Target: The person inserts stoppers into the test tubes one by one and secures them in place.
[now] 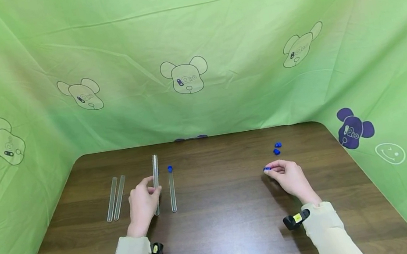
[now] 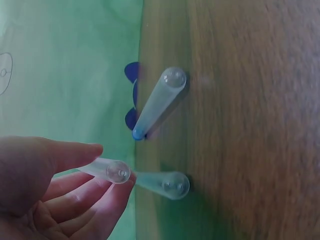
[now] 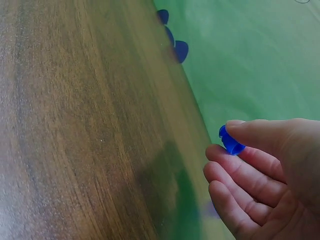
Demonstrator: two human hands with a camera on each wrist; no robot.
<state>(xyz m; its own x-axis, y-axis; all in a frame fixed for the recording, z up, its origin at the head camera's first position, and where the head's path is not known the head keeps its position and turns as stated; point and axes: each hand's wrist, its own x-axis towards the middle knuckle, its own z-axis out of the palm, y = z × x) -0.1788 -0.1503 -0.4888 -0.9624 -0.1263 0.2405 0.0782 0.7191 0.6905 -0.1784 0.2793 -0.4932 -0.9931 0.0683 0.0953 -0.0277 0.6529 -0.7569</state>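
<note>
My left hand (image 1: 143, 203) pinches a clear test tube (image 2: 111, 170) between thumb and fingers, with its rounded end toward me and raised off the table. Close by, another tube's rounded end (image 2: 176, 185) shows on the table in the left wrist view, partly hidden by the fingers. Right of that hand lies a tube with a blue cap (image 1: 172, 192). Two uncapped tubes (image 1: 112, 200) lie to its left. Between thumb and index finger, my right hand (image 1: 288, 177) holds a small blue cap (image 3: 232, 141), its open side partly visible. Loose blue caps (image 1: 276, 148) lie just beyond that hand.
A brown wooden table (image 1: 220, 231) carries everything. Green patterned cloth (image 1: 180, 28) hangs around its back and sides. Each wrist wears a small black camera, the right one (image 1: 294, 220) beside the sleeve cuff.
</note>
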